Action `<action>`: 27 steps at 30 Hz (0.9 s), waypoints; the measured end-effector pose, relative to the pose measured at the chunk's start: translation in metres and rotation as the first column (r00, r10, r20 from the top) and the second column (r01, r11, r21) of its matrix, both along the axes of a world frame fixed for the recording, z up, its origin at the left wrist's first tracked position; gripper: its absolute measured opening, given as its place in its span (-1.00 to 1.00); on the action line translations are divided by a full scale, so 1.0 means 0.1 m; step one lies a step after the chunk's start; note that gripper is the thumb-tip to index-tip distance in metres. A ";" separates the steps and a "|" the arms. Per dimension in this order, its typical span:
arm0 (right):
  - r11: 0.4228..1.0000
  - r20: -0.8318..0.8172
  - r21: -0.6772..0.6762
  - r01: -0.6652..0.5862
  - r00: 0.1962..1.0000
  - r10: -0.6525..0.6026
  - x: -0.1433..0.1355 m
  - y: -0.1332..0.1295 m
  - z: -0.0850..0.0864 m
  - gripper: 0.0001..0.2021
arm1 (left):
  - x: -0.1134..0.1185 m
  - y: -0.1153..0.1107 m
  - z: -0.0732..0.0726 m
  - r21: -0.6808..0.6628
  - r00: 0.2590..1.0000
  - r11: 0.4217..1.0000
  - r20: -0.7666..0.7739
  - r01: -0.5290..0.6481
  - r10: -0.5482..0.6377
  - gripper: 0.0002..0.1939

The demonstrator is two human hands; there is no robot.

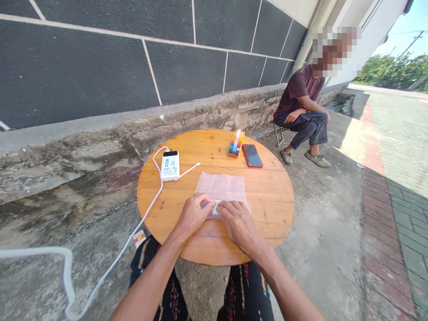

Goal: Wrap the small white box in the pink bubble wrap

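A sheet of pinkish bubble wrap (220, 186) lies on the round wooden table in front of me. A small white object (216, 207), whose kind I cannot make out, sits at its near edge, mostly covered by my fingers. My left hand (197, 211) is closed on the left end of that near edge, thumb and fingers around the wrap. From the other side, my right hand (236, 218) has its fingers curled down over the wrap and the white object's right end. Both hands are close together.
On the round table (267, 196) stand a white power bank (170, 167) with a white cable (150, 206) trailing off left, a tape dispenser (236, 143) and a red-edged phone (253, 156). A person (302, 102) sits on a stool at right. A dark tiled wall (100, 67) runs behind.
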State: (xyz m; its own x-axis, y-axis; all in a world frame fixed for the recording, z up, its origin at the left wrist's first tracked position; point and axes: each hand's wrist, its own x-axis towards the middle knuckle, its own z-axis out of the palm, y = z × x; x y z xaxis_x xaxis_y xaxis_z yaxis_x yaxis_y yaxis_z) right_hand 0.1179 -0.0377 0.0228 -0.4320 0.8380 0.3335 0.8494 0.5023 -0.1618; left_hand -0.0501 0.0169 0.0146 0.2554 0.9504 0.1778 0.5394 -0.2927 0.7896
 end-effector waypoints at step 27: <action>1.000 0.051 0.028 -0.002 0.999 0.000 0.03 0.04 0.10 -0.82 | -0.21 0.02 0.06 -0.172 0.950 0.958 -0.254 -0.229 0.181 -0.73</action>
